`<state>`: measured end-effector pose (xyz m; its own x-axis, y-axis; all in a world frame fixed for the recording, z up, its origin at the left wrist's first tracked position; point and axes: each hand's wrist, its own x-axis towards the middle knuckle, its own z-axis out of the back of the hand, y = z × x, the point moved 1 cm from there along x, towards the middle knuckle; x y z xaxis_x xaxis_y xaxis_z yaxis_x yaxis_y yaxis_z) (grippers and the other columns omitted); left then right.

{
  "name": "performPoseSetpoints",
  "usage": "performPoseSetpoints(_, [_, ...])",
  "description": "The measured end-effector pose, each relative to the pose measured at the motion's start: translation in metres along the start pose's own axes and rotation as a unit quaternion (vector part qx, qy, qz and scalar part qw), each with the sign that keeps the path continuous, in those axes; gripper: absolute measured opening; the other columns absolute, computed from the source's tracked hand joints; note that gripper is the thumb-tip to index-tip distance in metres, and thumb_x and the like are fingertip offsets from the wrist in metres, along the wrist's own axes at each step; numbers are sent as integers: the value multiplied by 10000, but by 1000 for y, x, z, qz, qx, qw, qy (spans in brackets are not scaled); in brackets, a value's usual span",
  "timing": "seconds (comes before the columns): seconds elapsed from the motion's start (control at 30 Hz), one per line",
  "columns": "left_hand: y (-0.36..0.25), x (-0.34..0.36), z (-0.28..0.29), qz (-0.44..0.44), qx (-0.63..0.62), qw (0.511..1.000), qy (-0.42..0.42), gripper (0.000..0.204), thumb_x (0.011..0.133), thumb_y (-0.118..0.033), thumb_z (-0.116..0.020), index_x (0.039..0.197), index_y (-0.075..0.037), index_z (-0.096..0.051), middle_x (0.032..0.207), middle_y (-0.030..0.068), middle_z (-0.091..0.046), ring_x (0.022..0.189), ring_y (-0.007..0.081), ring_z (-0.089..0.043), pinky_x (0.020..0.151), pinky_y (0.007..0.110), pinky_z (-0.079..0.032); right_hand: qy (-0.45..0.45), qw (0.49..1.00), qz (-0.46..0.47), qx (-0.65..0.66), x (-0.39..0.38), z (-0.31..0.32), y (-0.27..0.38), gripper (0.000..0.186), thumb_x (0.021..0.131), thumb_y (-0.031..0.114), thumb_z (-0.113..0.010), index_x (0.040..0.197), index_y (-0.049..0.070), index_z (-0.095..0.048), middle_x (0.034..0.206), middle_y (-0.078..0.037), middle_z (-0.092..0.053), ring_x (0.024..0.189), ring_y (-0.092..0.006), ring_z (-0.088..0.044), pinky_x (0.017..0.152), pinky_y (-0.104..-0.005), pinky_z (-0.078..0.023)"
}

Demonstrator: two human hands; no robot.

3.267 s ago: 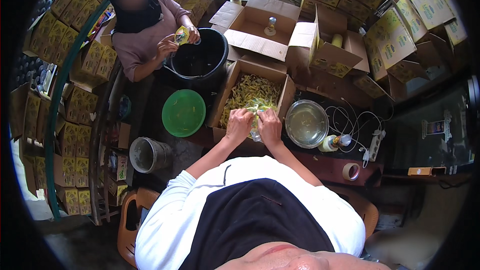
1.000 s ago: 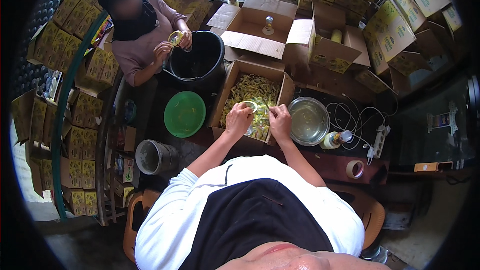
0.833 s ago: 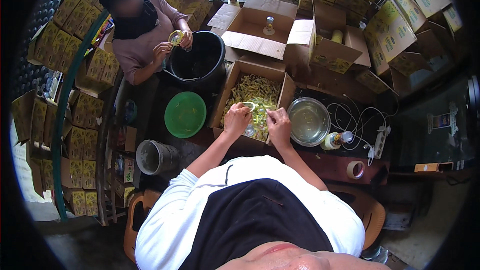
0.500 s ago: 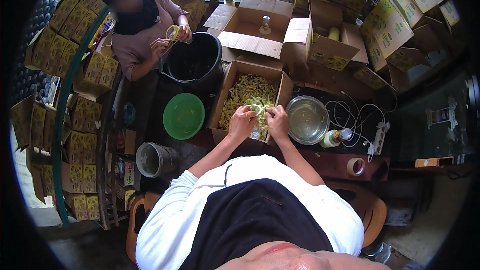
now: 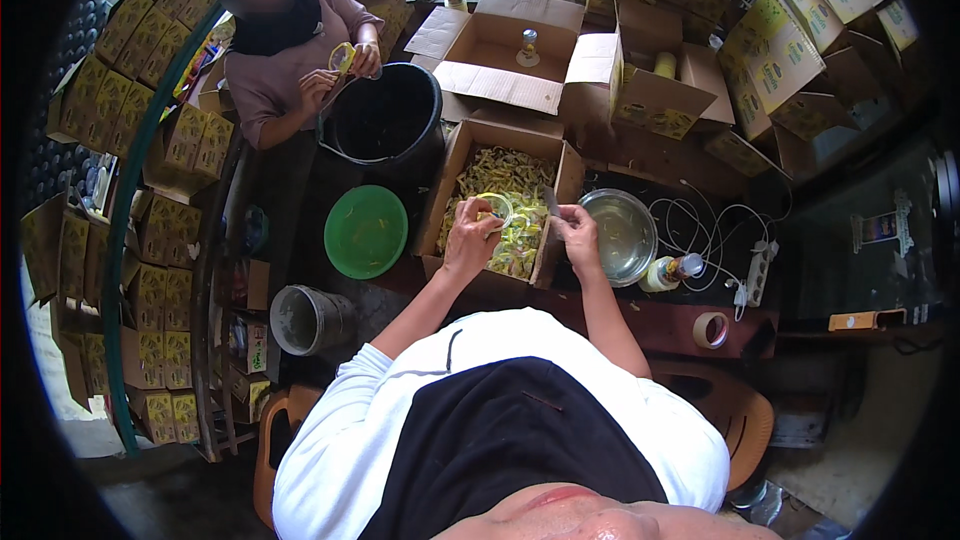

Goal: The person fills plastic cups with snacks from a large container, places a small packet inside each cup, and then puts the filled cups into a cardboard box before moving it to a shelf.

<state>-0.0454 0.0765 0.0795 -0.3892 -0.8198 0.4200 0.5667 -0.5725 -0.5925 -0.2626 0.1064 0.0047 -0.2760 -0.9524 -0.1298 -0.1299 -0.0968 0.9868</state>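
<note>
Partner: Only the head view to log. State of the hands?

Me: My left hand point(image 5: 470, 238) pinches a ring point(image 5: 508, 206), held up over the box point(image 5: 569, 180) of yellow scraps point(image 5: 500, 168). My right hand point(image 5: 578, 233) grips what looks like a knife point(image 5: 551, 201), its flat grey end pointing away from me, near the box's right wall.

Partner: What could go wrong?

Me: Main risk, I judge: a slip. If the ring turned in my pinch under pressure, the edge could skid toward my left fingers; they sit close to the rim. A wet surface would worsen it, though I cannot tell whether it is wet. A loose pinch could also drop the ring among the scraps, where it would be hard to pick out. My right wrist is near the clear bowl point(image 5: 649, 237); a wide elbow swing might knock it.

Partner: Appearance of the ring?

Me: Round, tilted, pale rim, see-through middle with yellow-green showing. Too small to tell its material, or whether it has a base.
</note>
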Motion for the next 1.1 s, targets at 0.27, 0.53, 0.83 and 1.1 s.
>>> performPoseSetpoints(0.27, [8, -6, 5, -14, 30, 999, 22, 149, 642, 22, -727, 772, -28, -674, 1055, 111, -543, 1054, 330, -515, 862, 412, -476, -86, 955, -44, -280, -7, 67, -65, 190, 783, 25, -694, 971, 40, -680, 943, -112, -689, 884, -237, -667, 818, -354, -515])
performPoseSetpoints(0.53, [4, -6, 0, -31, 31, 998, 39, 151, 642, 19, -733, 774, -22, -670, 1050, 106, -542, 1066, 324, -508, 875, 407, -474, -135, 872, -17, -469, -30, 82, -77, 243, 770, 60, -710, 1013, 71, -689, 996, -135, -658, 921, -289, -649, 822, -390, -512])
performPoseSetpoints(0.83, [-9, -3, -8, -106, 57, 990, 72, 135, 642, -4, -721, 767, -18, -672, 1086, 93, -532, 1108, 308, -493, 904, 380, -476, 91, 989, 56, -101, -21, -11, 7, 346, 909, 345, -653, 1077, 43, -679, 1056, -115, -646, 950, -191, -628, 815, -317, -494])
performPoseSetpoints(1.1, [0, -6, -4, -134, 59, 986, 85, 114, 668, -12, -703, 777, -23, -672, 1080, 88, -539, 1102, 299, -510, 878, 369, -490, 184, 960, -57, -205, -23, -26, 34, 316, 937, 310, -632, 959, -3, -671, 733, -40, -656, 695, -90, -584, 652, -274, -477])
